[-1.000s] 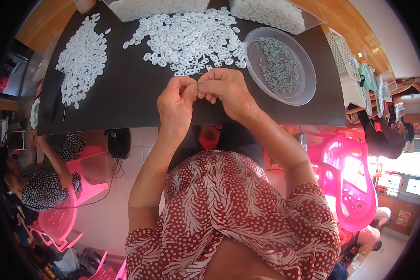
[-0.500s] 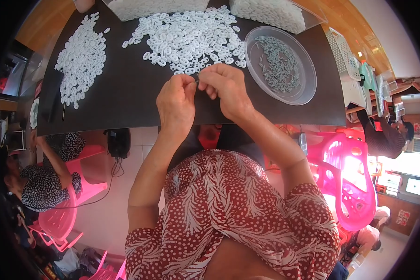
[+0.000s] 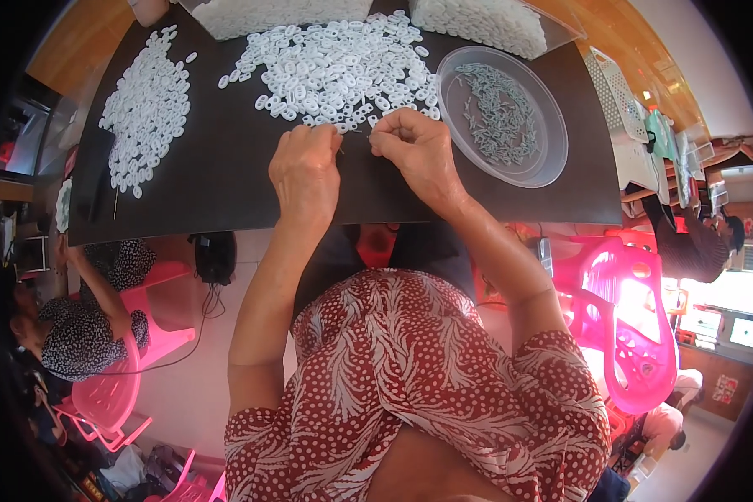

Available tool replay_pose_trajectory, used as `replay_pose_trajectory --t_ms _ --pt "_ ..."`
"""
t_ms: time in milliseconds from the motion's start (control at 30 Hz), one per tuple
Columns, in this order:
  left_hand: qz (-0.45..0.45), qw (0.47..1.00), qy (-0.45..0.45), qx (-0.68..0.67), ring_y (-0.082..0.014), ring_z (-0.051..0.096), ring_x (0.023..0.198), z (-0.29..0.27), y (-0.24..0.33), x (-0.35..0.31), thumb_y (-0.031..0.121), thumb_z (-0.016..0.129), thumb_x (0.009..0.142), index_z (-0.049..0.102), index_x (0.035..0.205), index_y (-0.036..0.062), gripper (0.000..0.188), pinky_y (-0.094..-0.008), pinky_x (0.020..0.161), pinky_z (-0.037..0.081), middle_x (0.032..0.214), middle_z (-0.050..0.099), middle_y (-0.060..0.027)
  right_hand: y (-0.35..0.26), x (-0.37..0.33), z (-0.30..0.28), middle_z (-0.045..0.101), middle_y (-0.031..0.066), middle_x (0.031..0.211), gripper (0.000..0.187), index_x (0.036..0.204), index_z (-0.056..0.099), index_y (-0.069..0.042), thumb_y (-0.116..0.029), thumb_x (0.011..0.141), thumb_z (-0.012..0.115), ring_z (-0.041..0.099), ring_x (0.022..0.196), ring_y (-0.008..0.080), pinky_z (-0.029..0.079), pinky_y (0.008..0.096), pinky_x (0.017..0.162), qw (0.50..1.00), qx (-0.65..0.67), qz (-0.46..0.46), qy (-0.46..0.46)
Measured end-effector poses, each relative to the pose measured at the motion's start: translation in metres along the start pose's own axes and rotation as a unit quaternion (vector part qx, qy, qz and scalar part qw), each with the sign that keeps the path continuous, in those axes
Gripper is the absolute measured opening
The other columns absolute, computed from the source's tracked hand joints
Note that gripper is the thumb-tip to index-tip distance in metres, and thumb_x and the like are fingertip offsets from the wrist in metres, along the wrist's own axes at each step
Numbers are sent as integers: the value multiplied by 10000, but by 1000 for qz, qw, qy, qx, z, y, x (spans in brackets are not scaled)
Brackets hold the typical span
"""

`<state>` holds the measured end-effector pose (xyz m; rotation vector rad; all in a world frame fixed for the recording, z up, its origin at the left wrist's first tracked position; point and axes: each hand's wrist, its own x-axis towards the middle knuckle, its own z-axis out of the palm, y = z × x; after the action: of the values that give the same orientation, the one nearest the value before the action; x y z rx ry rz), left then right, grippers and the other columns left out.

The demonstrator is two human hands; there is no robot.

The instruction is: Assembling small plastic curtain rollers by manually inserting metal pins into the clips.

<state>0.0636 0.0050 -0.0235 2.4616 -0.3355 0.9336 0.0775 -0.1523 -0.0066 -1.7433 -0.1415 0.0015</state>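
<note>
Over the dark table my left hand (image 3: 305,171) is closed, its fingers curled down at the near edge of a heap of white oval plastic pieces with holes (image 3: 335,71). A small thin sliver shows by its fingertips; what it is I cannot make out. My right hand (image 3: 418,155) pinches thumb against forefinger, a short gap to the right of the left hand. Whatever sits in that pinch is too small to name. Beside the right hand stands a round clear plastic tub (image 3: 552,167) with many small thin grey-green pieces (image 3: 502,113), perhaps screws.
A second pile of white ovals (image 3: 146,109) lies on the left of the table (image 3: 234,176), beside a dark tool with a thin shaft (image 3: 115,203). Clear bins (image 3: 481,25) of white pieces stand at the back. Pink chairs (image 3: 627,326) and a seated person (image 3: 88,335) are nearby.
My hands, which were together at the fingertips, have moved apart. The left has turned knuckles up and shifted slightly left; the right has moved slightly right.
</note>
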Motion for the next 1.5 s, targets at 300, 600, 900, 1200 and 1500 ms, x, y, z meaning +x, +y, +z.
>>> replay_pose_trajectory --t_ms 300,600,900,1200,1500 --pt "-304 878 -62 -364 -120 548 637 -15 -3 -6 -11 638 794 651 934 24 145 -262 569 442 764 613 -42 1 -6 4 611 37 670 68 801 608 31 -29 774 626 554 632 70 445 220 578 999 32 -2 -41" --pt "-367 710 -55 -599 -61 493 597 -43 11 -12 29 621 847 612 946 -25 113 -187 526 385 767 619 -42 -27 -19 15 635 50 749 89 838 610 40 -37 795 625 587 701 77 468 219 630 991 88 1 -104" --pt "-371 713 -59 -593 -85 497 602 -48 14 -16 55 609 868 601 904 -29 92 -199 539 384 776 617 -64 -32 -22 18 634 66 776 99 856 601 53 -26 801 621 604 728 98 495 236 668 988 105 35 -107" --pt "-369 736 -63 -564 -31 469 615 -46 17 -18 51 609 863 610 892 10 50 -176 531 376 749 599 -1 -25 -23 21 632 62 767 101 855 600 55 -30 804 620 599 722 94 494 232 662 988 101 25 -113" --pt "-349 790 -6 -503 -53 468 588 -42 28 -25 42 605 876 602 868 -23 66 -173 513 362 746 594 -30 -21 -27 27 608 37 732 91 814 606 36 -55 809 610 552 671 72 454 224 602 993 68 16 -98"
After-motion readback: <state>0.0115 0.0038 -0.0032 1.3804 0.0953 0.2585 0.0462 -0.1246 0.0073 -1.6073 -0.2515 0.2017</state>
